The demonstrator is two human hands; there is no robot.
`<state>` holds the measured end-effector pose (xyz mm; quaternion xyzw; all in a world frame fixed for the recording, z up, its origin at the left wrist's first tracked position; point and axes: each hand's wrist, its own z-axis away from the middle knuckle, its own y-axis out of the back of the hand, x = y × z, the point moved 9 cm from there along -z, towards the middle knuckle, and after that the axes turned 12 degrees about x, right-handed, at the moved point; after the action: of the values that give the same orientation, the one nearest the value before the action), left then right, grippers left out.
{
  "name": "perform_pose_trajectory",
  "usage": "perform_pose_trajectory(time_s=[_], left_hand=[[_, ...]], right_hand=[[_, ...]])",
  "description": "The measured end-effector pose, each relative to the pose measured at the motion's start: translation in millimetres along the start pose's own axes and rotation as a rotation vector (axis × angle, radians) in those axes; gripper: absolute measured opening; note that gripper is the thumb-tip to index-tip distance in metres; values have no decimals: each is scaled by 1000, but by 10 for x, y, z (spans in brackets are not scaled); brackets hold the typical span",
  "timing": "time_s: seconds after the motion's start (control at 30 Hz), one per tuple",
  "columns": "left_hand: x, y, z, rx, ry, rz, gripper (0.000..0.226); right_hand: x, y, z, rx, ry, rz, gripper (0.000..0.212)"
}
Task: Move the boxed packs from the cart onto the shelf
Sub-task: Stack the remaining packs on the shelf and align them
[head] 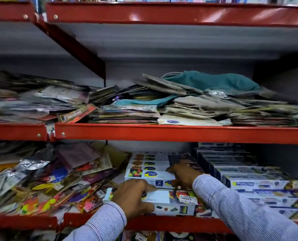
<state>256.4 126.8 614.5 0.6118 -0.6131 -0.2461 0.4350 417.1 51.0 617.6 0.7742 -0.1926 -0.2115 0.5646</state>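
Observation:
Long white boxed packs with fruit pictures lie on the lower red shelf [162, 221]. My left hand [132, 195] grips the left end of the front boxed pack [176, 200], which lies lengthwise near the shelf's front edge. My right hand [183, 176] rests with curled fingers on the right end of a stack of boxed packs [148, 173] just behind it. Both arms wear striped sleeves. The cart is out of view.
To the right lies a row of blue and white boxes [252, 183]. Loose colourful packets [49, 180] are piled on the left. The middle shelf [162, 132] carries stacked flat packets and a teal cloth bag [214, 80]. The picture is motion-blurred.

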Motion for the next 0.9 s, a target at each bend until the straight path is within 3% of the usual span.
perform_pose_trajectory(time_s=[0.37,0.5,0.77,0.9], left_hand=[[-26,-98,-28,-7,-9,14,65],[-20,-118,-62,-4,-12,3,66],[2,-153,-289,57,7,50,56],[18,-267,-432,95,24,80,55]], right_hand=[[32,-25,-20,129,59,20,50],[64,-43,-39,94,63,24,35],[288,152,80,31,-30,-173,30],[411,120,226,26,-23,-183,38]])
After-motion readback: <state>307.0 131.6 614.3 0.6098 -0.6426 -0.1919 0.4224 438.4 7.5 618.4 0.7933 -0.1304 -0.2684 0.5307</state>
